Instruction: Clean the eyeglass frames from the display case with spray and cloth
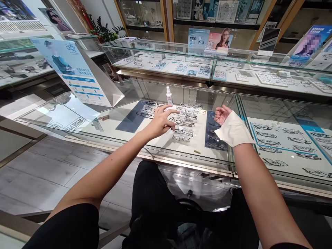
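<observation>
My left hand (161,121) hovers over the glass-topped display case (178,147) with its fingers spread, holding nothing I can see. Below and beyond it, several pairs of eyeglasses (183,131) lie in rows inside the case. A cream cloth (234,130) drapes over the palm side and wrist of my right hand (223,114), whose fingers are curled in. Just past my left fingertips, a small white spray bottle (169,95) stands upright on the glass.
A blue and white folded sign (77,74) stands on the counter to the left. More eyeglasses (269,135) fill the case at right. Across the back runs another glass case (166,65) bearing small poster stands (198,40). My legs (153,193) are close against the counter front.
</observation>
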Available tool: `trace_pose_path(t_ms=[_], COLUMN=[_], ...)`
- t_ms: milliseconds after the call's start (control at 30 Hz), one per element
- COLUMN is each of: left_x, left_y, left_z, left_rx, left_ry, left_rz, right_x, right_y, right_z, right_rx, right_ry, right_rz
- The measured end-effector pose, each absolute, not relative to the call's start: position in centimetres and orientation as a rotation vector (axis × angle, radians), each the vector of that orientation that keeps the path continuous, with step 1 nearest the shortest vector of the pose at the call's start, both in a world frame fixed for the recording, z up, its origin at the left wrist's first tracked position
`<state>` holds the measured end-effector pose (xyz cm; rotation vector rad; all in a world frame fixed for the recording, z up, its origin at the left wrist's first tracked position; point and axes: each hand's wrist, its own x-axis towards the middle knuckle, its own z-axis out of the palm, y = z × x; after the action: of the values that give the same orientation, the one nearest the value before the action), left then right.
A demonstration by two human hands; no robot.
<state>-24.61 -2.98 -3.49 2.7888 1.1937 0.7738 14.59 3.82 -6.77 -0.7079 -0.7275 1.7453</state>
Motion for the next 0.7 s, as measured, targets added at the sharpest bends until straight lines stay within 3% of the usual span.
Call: trace_pose_path(t_ms=[467, 700], left_x=[-22.5, -22.3], left_y=[-1.4, -1.1], left_z=[-2.4, -1.4], left_rx=[2.813, 2.699], left_ry=[0.813, 0.743], left_rz=[0.39, 0.381], right_x=[14.4, 14.5], right_y=[3.6, 4.0], right_z=[-6.4, -6.3], right_rx=[-0.724, -0.756], right_ry=[-0.706, -0.745], right_rz=[1.736, 1.755])
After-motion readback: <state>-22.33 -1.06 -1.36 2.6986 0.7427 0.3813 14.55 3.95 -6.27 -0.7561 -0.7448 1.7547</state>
